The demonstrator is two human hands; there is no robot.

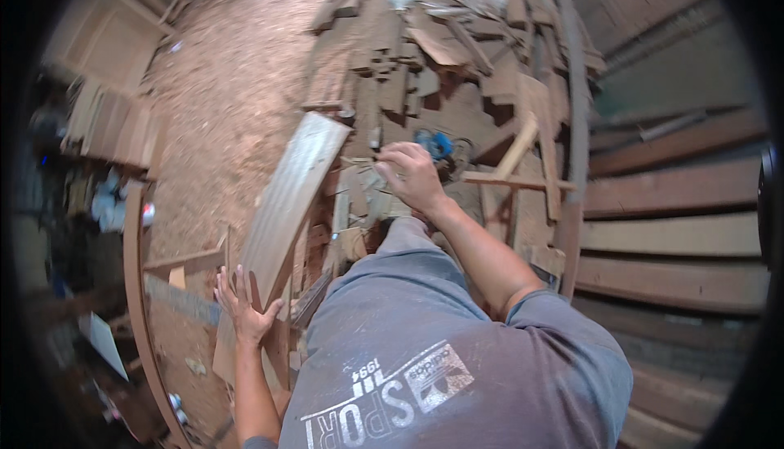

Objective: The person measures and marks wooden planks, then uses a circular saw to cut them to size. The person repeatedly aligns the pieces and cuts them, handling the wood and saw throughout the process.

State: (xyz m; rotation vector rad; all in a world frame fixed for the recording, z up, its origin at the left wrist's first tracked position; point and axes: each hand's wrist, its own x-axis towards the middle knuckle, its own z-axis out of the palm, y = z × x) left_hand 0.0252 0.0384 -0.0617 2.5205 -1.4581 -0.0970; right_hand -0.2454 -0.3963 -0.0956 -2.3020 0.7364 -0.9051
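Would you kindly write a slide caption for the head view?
Left hand spread by a long pale board, right hand over scattered wood scraps.

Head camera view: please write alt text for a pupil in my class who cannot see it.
A spread left hand is by a long pale board, contact unclear. The right hand, fingers loosely curled, is above scrap wood. Planks line the right side.

A plank (296, 192) slants forward by the left hand (242, 306). Before the right hand (412, 175) lies what seems a tool (441, 146), with scraps (445, 41) heaped beyond. Floor (216, 82) stretches to their left; boards (678, 189) are stacked right, past a long beam (575, 106).
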